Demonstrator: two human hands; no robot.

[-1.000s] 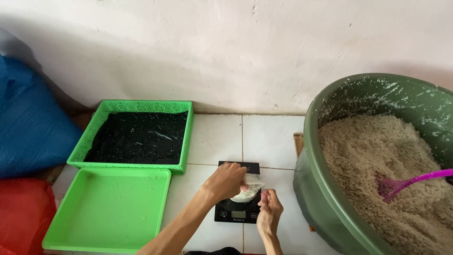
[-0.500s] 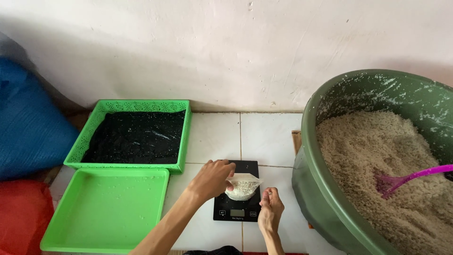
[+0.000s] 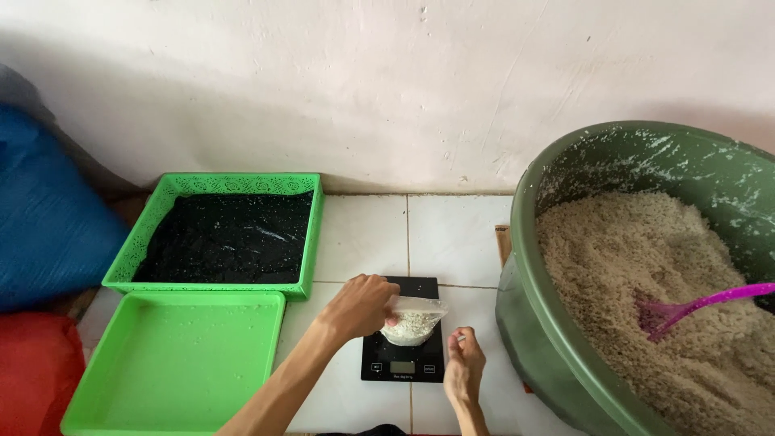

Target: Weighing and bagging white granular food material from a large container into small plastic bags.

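Your left hand (image 3: 361, 307) has its fingers curled around the open mouth of a small clear plastic bag (image 3: 412, 318) partly filled with pale grain, grasping it at the rim. The bag sits on a black digital scale (image 3: 402, 349), which lies on the white tiled floor (image 3: 367, 234) directly under your fingers. Your right hand (image 3: 463, 367) rests just beside the scale's right edge, fingers loosely curled and holding nothing that shows; its fingertips are close to the bag but apart from it.

To the right of your right fingers, a large green tub (image 3: 557, 355) stands very near, heaped with the same pale grain (image 3: 638, 258), and a purple scoop (image 3: 686, 307) lies stuck in the grain, well apart from both hands. To the left of your left fingers lie two green trays: the nearer one (image 3: 173, 363) holds only a few scattered specks, and the one beyond it (image 3: 222, 234) is lined with something black. Farther left, past the trays, a blue sack (image 3: 44, 218) leans against the wall above a red one (image 3: 32, 371).
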